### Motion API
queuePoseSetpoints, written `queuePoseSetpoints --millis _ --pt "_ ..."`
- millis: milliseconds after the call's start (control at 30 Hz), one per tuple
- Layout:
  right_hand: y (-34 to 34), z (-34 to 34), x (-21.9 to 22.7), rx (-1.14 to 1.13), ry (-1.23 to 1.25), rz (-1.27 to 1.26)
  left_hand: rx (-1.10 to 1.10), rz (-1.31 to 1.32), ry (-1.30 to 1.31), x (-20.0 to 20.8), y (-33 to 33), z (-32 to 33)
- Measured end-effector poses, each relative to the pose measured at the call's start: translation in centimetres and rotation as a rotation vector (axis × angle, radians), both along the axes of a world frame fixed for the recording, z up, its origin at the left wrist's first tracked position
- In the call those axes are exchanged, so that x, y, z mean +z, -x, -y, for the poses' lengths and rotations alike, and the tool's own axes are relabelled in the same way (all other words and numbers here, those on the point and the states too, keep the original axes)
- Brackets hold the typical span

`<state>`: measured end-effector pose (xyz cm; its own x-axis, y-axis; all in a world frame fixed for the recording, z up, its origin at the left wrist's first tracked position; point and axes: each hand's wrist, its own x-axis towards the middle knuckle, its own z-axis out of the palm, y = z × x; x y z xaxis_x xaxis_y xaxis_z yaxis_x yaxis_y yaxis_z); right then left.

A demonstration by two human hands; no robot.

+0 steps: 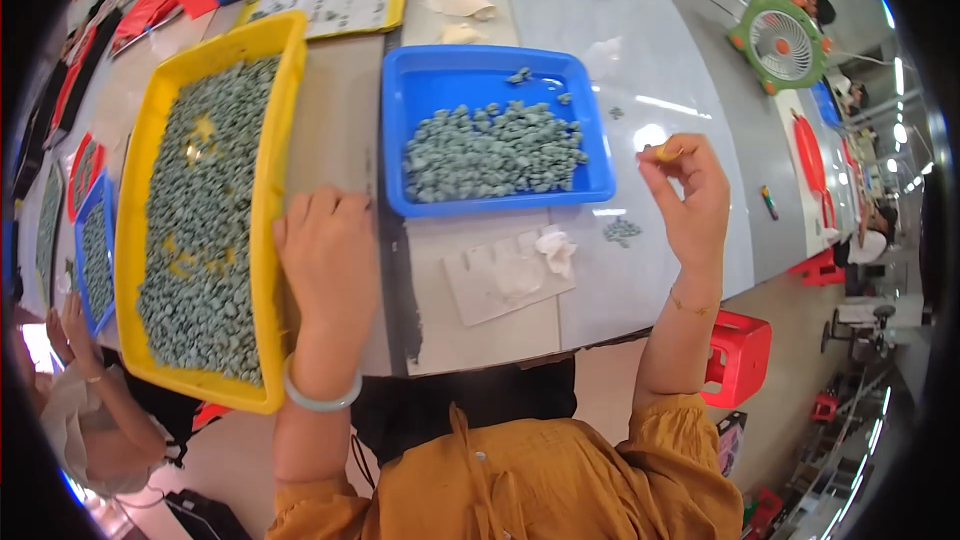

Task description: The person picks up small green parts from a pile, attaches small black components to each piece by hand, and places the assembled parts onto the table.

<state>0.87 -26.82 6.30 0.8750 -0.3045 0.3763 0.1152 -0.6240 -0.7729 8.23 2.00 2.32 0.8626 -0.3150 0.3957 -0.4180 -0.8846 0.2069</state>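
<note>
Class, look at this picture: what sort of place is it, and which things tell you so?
Probably a sorting workshop: a long table bears a yellow tray and a blue tray of small grey-green pieces.

Left hand (pixel 325 260) flat, palm down; right hand (pixel 690 195) raised, fingertips pinched.

Two trays side by side on the worktop (pixel 650 70): large tray (pixel 140 190) at 9 o'clock, smaller tray (pixel 400 120) at centre, each holding a heap of small pieces (pixel 495 150). Desk fan (pixel 780 40) at 2 o'clock. Stool (pixel 735 355) at 4 o'clock, on the floor.
</note>
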Motion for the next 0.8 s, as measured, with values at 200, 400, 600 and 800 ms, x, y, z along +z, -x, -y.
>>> queuePoseSetpoints --millis 200,400,600,800 --pt "2.8 1.2 -1.9 -0.055 0.120 -0.337 -0.145 0.037 0.166 -0.1 0.0 -0.1" --pt "3.3 1.2 -2.7 -0.067 0.168 -0.362 -0.238 -0.138 0.726 1.9 2.7 0.5" --pt "2.9 0.8 -2.9 -0.046 0.136 -0.372 -0.345 -0.731 1.228 1.7 5.5 -0.1" --pt "2.9 0.5 -2.7 -0.117 0.186 -0.453 -0.473 -1.073 1.463 0.5 7.2 -0.8"
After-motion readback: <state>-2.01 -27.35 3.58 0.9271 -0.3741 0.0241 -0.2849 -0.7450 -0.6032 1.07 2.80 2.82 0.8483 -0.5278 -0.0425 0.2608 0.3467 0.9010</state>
